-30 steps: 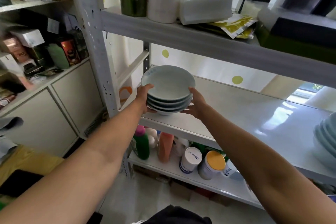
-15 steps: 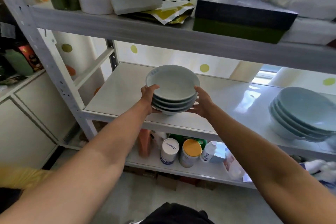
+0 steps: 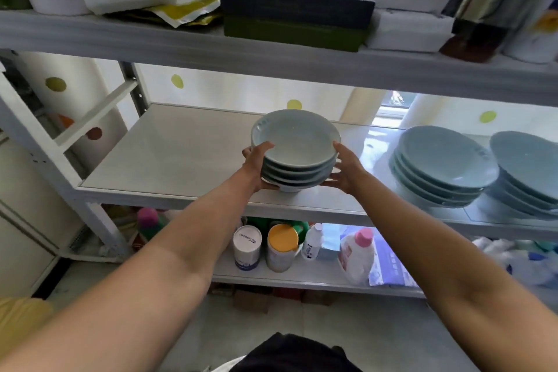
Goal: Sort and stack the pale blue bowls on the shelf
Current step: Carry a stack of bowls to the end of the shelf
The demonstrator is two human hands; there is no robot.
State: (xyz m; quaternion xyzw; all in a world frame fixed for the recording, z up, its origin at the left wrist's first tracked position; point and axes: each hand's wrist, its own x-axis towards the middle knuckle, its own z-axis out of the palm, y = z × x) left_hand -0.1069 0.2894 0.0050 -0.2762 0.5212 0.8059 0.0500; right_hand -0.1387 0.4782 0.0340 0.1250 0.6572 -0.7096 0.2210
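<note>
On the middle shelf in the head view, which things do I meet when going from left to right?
Left hand → held stack of small pale blue bowls → right hand → first stack of wide blue bowls → second stack of wide blue bowls.

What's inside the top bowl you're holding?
Nothing: the top bowl looks empty, just pale glaze. It sits nested on more bowls, gripped by the left hand and right hand. What's inside the lower bowls is covered, so I can't tell.

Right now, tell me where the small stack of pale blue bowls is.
In the head view, the small stack of bowls is at centre, held between the left hand and right hand over the middle shelf's front edge, left of the wider bowl stacks.
</note>
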